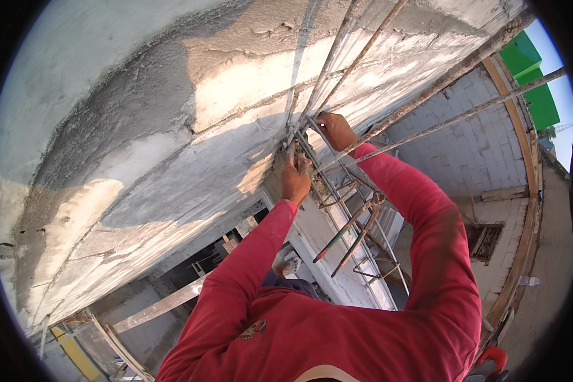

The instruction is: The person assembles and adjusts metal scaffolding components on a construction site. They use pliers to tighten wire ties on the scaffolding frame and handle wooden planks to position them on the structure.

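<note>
Bright daylight, with blue sky (552,54) at upper right. Direct sun leaves cream patches, nearly washed out, on the rough grey concrete wall (178,165), between broad, crisp-edged shadows. Thin shadow streaks fall near the slender brown steel bars (363,54). Spaces beneath the wall sink into darkness. The centre is fairly sharp; fisheye distortion curves the edges inside a black surround.

Pincers (363,234) on a rebar cage (388,247), concrete wall (153,159) ahead and left, block wall (461,121) to the right.
</note>
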Tool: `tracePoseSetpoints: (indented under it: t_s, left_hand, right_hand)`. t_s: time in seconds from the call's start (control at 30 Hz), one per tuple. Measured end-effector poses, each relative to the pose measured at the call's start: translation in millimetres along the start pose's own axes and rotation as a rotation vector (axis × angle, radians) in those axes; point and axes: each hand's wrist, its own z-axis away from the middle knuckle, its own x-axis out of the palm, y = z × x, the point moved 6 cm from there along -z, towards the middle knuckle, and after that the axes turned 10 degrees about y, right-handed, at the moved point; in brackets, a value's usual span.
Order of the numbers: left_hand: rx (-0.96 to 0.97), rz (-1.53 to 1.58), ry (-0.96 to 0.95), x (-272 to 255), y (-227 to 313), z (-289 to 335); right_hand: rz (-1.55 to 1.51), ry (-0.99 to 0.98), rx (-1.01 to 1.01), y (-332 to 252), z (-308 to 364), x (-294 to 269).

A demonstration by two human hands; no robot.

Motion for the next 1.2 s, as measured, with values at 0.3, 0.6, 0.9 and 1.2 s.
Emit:
tracePoseSetpoints:
  t_s: [0.3,0.6,0.9,1.2]
  left_hand:
    - [0.174,-0.236,-0.065,-3.3,10.5,6.5]
    - [0.069,-0.372,-0.219,-2.5,13.6,1.3]
    - [-0.026,-0.472,-0.314,-7.4,22.1,6.4]
    - [0.070,-0.308,-0.251,-0.8,17.1,2.3]
  right_hand:
    - [-0.004,0.073,-0.244,-15.5,-1.0,-12.9]
    - [-0.094,-0.084,-0.002,-3.0,20.7,-10.1]
    - [0.135,0.121,-0.188,-11.6,7.2,-19.2]
    - [0.060,0.097,-0.261,-15.9,10.0,-16.9]
